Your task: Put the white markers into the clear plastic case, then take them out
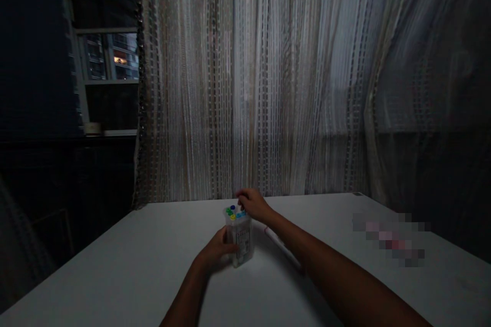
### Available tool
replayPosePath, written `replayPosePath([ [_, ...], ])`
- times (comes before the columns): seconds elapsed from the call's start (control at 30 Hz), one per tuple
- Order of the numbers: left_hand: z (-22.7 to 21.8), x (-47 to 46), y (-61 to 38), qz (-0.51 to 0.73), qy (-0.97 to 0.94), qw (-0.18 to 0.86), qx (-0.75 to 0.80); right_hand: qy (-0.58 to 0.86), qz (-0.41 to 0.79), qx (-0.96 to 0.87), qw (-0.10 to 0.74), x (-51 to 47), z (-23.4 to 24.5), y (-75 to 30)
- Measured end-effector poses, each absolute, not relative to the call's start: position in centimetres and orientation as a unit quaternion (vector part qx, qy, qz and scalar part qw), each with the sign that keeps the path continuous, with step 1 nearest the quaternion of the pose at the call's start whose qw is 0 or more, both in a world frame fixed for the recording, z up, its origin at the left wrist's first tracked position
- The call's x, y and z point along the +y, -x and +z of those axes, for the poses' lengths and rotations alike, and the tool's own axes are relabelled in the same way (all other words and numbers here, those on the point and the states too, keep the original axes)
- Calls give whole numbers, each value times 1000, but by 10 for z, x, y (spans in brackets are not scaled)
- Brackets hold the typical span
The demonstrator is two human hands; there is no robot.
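Observation:
A clear plastic box stands on the white table, tilted slightly, with a printed label on its side. Several markers poke up from it, their caps blue, green, yellow and light blue. My left hand is wrapped round the box's left side, thumb across the front. Over the box's opening, my right hand has its fingers pinched together among the marker tops. What lies between those fingertips is too small and dark to make out.
A thin pale object with a reddish end lies partly behind my right forearm. On the right of the white table is a pixelated pinkish patch. Long curtains hang behind the table, with a window at left.

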State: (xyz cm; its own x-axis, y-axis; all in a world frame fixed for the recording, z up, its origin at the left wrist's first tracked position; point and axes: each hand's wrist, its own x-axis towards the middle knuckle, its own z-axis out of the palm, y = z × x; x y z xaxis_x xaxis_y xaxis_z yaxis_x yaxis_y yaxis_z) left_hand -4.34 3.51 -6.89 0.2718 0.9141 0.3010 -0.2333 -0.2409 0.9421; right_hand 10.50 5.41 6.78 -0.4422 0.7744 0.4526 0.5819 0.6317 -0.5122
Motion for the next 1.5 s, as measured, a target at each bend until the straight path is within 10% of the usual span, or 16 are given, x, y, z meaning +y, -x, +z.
replayPosePath([
  [0.7,-71,34,44,530,-580,542,299,626,17,-698,348,43,-56,-263],
  [1.5,-69,32,43,520,-587,537,312,608,131,-709,332,46,-68,-271],
])
